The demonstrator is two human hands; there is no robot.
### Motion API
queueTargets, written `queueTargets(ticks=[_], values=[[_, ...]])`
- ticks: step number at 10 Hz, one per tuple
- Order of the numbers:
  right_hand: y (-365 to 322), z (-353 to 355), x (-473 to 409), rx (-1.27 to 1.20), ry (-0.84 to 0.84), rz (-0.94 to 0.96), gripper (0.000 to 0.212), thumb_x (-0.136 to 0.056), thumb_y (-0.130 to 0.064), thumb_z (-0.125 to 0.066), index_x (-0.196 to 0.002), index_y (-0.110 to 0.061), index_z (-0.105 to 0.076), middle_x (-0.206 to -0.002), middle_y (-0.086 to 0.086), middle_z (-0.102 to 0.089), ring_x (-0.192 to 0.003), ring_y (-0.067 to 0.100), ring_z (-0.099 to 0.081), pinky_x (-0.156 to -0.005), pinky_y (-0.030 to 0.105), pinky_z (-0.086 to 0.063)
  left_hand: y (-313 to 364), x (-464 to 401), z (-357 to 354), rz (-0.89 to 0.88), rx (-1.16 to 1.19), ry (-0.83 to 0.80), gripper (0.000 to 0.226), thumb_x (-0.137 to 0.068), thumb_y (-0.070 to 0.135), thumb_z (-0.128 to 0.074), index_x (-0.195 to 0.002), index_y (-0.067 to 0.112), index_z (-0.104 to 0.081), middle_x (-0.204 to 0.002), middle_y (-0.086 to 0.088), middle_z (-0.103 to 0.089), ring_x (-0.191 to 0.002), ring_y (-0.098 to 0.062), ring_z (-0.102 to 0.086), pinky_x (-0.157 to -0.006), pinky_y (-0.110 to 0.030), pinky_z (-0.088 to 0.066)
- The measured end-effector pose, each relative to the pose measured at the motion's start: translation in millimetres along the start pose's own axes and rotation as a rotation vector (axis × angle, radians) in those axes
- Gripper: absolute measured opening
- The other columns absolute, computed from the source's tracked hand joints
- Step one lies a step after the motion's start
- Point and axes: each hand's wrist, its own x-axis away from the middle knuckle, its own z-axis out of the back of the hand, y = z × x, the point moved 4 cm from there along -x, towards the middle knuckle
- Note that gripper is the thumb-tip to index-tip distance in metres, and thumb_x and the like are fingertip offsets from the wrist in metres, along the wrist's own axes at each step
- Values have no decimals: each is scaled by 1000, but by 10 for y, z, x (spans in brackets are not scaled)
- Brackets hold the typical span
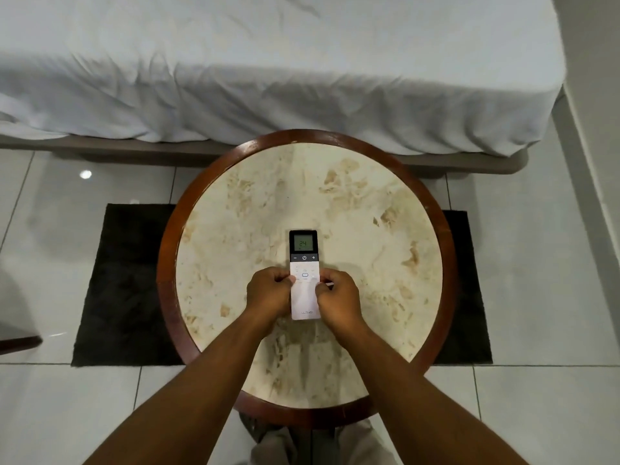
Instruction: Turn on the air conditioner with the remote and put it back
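Note:
A slim white remote [304,263] with a black top lies lengthwise near the middle of the round marble-topped table [352,203]. Its small screen is lit and reads 24, with a power button just below. My left hand [268,293] pinches the remote's left edge and my right hand [337,297] pinches its right edge, both around the lower half. Whether the remote rests on the tabletop or is slightly lifted cannot be told. No air conditioner is in view.
The table has a dark wooden rim [166,263] and stands on a black rug [124,283] over white floor tiles. A bed with a white sheet [268,62] runs along the far side, close to the table. A wall [590,95] is at the right.

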Motion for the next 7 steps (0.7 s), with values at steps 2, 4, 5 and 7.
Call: queueTargets(ticks=[2, 4, 5, 7], values=[[87, -81, -41, 22, -11, 17, 35, -84, 5, -48, -107, -6, -73, -101, 7, -71, -75, 11, -63, -65, 23, -53, -118, -96, -35, -39, -67, 45, 12, -87, 12, -61, -89, 11, -73, -94, -7, -74, -86, -28, -69, -82, -50, -57], [190, -93, -68, 66, 25, 49, 35, -86, 5, -49, -114, -2, -70, -114, 15, -69, -94, 24, -65, -76, 29, -56, -143, -116, -61, -117, -173, 55, 12, -86, 15, -63, -86, 12, -75, -91, -4, -74, -83, -24, -69, -80, -47, -57], [191, -106, -86, 62, 1, 71, 36, -85, 5, -49, -112, -2, -71, -111, 15, -71, -92, 24, -66, -72, 28, -56, -165, -138, -44, -118, -184, 64, 11, -86, 15, -64, -84, 11, -75, -89, -5, -74, -81, -25, -69, -80, -47, -56], [104, -15, -72, 256, -52, 27, 40, -90, -8, -52, -130, -4, -59, -130, 19, -57, -113, 30, -58, -85, 26, -45, 82, 81, 128, -232, -372, 87, 18, -89, 30, -61, -85, 16, -71, -92, -6, -74, -85, -25, -66, -71, -32, -51]])
